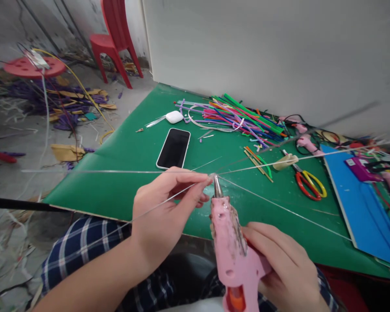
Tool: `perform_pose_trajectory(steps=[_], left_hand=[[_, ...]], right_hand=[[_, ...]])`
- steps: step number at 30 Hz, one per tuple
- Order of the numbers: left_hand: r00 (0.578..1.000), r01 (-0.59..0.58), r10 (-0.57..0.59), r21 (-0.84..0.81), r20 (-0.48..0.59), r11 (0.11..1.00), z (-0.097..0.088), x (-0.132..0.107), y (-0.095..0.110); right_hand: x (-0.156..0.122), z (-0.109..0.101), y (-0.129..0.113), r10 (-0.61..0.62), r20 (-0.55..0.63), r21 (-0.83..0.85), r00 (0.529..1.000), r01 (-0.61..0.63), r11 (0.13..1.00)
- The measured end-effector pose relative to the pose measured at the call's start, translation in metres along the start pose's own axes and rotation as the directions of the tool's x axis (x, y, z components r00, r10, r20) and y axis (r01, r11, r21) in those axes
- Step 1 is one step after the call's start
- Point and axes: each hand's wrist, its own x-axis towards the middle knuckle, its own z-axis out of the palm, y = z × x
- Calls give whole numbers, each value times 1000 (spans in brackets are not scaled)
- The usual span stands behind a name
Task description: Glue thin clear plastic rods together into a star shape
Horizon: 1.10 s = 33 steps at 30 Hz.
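Observation:
My left hand [170, 208] pinches several thin pale rods [263, 167] where they cross, thumb and forefinger pressed together. The rods fan out to the left, to the right and toward me. In my right hand [282, 264] is a pink glue gun [229, 242], its body streaked with brown residue. Its metal nozzle points up and touches or nearly touches the crossing at my left fingertips. An orange part shows low in the gun's body. The material of the rods is hard to tell.
On the green table [123, 147] lie a phone [173, 148], a white case [174, 117], a pile of coloured pipe cleaners [234, 117], red-and-yellow scissors [310, 184] and a blue board [360, 203]. More pink glue guns [307, 143] lie at the right. A red chair [113, 43] stands beyond.

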Motion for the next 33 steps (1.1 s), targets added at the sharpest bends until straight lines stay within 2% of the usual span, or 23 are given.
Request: perform_pose_trajectory(steps=[18, 26, 33], left_hand=[[1000, -13, 13, -20, -1, 1000, 0, 0, 0], [997, -82, 82, -32, -11, 996, 2, 3, -2], [997, -78, 78, -53, -19, 996, 2, 2, -2]], right_hand=[[1, 0, -2, -1, -3, -16, 1000, 1, 1000], [5, -1, -2, -16, -8, -16, 1000, 16, 1000], [1, 0, -2, -18, 11, -14, 1000, 18, 1000]])
